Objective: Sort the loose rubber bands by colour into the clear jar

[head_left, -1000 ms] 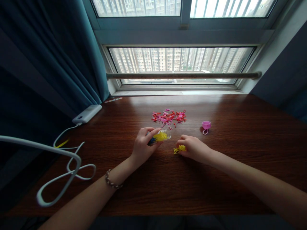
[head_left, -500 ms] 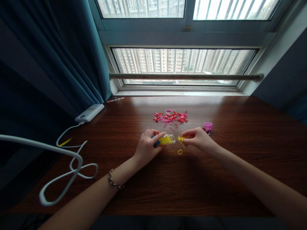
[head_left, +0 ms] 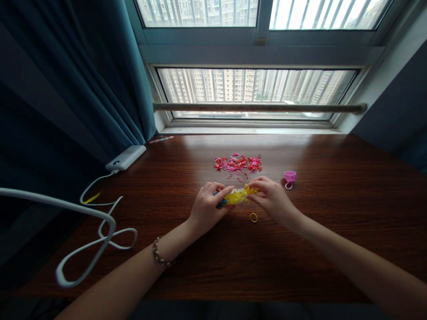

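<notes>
My left hand [head_left: 211, 202] is closed round a small clear bottle [head_left: 237, 196] that lies on its side, its mouth toward the right. Yellow rubber bands fill the part near the mouth, and blue ones show by my fingers. At the mouth, my right hand [head_left: 271, 195] pinches a clump of yellow rubber bands [head_left: 251, 191], which touches the opening. One loose yellow rubber band [head_left: 254, 218] lies on the table just below. Beyond my hands spreads a pile of pink and red rubber bands [head_left: 237, 164].
A pink cap with a ring [head_left: 290, 176] sits on the brown wooden table [head_left: 320, 258], right of my right hand. At the left are a white power strip [head_left: 126, 158], its looped white cable [head_left: 110, 226] and a yellow strip [head_left: 91, 198]. A window stands behind the table.
My right hand has moved left, bringing the clump of yellow rubber bands from just beside the bottle's mouth up against it. The pink cap's ring now shows fully.
</notes>
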Demonstrator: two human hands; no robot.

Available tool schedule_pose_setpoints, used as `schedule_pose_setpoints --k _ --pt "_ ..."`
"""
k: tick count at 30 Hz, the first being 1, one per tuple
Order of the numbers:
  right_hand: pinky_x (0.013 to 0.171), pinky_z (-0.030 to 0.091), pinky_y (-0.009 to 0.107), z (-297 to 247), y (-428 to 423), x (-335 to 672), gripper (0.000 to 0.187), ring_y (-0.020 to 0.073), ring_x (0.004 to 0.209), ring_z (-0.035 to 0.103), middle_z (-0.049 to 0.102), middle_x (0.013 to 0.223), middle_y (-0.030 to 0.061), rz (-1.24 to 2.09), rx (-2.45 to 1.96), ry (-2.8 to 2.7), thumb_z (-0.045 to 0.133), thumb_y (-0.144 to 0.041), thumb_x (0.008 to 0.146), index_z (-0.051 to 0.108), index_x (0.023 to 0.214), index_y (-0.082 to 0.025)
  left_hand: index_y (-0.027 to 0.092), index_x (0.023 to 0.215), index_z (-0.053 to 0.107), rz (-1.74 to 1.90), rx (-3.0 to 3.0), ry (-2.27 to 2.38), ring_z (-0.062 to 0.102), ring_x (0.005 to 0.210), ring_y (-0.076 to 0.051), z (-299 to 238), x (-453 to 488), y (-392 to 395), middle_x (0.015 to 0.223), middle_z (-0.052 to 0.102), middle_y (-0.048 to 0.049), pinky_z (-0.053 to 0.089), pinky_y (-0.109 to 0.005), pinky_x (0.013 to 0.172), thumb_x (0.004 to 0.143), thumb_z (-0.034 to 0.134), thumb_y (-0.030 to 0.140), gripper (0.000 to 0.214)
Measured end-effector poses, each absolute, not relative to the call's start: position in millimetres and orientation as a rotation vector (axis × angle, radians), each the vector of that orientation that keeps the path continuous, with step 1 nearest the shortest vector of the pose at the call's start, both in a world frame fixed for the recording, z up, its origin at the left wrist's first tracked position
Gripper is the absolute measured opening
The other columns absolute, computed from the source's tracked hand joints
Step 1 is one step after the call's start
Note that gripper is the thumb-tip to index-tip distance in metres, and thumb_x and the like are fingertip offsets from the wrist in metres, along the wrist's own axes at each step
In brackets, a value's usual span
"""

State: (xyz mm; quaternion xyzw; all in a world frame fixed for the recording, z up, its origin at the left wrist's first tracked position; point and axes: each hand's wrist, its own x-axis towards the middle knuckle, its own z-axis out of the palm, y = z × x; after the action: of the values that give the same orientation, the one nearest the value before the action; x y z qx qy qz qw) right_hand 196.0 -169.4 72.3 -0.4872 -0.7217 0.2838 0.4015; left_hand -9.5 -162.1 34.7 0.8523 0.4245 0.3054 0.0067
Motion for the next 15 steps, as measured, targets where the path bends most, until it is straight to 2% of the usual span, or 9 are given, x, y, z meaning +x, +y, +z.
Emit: schedule_pose_setpoints --k 3,6,11,15 --pt "0.062 0.050 0.025 71.7 -168.7 197.8 0.021 0.0161 0.072 0.061 0.063 0.081 0.0042 0.790 -1.257 -1.750 0.067 -0.009 0.065 0.061 0.084 -0.015 0.024 0.114 0.055 0.950 2.675 1.325 0.048 0.089 -0.021 35.2 -9.1 -162.6 0.096 0.056 -0.0059 0.041 -0.036 0.079 0.074 0.060 0.037 0.041" --pt "0.061 0.049 0.026 69.6 -169.3 198.9 0.011 0.0156 0.066 0.060 0.063 0.070 0.0016 0.775 -1.247 -1.758 0.067 -0.014 0.067 0.063 0.077 -0.016 0.024 0.114 0.054 0.957 2.676 1.321 0.048 0.089 -0.021 34.5 -8.9 -162.2 0.096 0.056 -0.0056 0.041 -0.035 0.079 0.075 0.060 0.037 0.042" --pt "0.063 0.048 0.025 67.1 -173.1 195.8 0.003 0.0163 0.071 0.059 0.063 0.078 0.0041 0.650 -1.143 -1.748 0.068 -0.019 0.069 0.068 0.072 -0.018 0.024 0.114 0.054 0.998 2.674 1.304 0.048 0.089 -0.021 33.4 -9.0 -161.6 0.095 0.056 -0.0057 0.041 -0.036 0.079 0.074 0.060 0.037 0.042" --pt "0.064 0.049 0.026 67.4 -173.4 194.0 0.007 0.0163 0.069 0.060 0.065 0.075 0.0028 0.751 -1.161 -1.710 0.065 -0.019 0.072 0.067 0.078 -0.018 0.024 0.113 0.055 1.029 2.673 1.301 0.048 0.088 -0.021 34.0 -9.1 -162.3 0.094 0.056 -0.0060 0.041 -0.036 0.078 0.074 0.060 0.037 0.041"
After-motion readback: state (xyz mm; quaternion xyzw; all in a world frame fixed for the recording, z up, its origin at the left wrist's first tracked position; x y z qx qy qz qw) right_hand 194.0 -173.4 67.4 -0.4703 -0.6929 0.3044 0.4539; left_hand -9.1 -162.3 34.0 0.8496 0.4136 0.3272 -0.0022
